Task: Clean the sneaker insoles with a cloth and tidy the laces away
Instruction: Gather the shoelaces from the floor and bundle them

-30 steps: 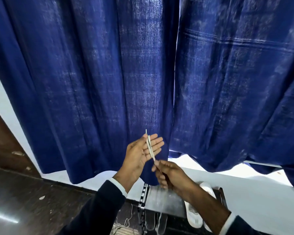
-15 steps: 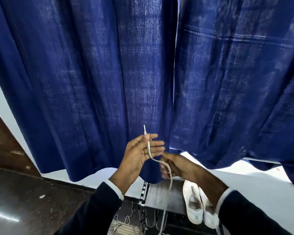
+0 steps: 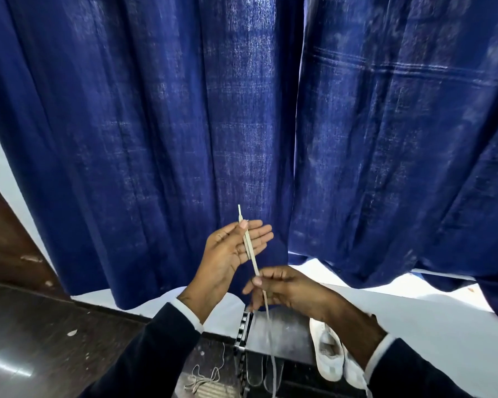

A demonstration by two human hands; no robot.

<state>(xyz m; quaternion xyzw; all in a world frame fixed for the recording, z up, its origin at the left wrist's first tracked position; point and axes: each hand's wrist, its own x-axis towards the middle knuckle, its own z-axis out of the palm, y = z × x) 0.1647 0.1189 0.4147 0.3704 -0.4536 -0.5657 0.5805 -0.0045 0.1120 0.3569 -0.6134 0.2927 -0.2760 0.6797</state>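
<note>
hanging taut between both hands (image 3: 236, 248), a flat pale lace (image 3: 251, 254).

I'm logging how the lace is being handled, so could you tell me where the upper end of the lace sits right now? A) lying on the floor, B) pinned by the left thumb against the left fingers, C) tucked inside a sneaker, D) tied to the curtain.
B: the left hand pins the lace under its thumb against flat fingers, tip sticking up, while the right hand pinches it lower down.
</note>
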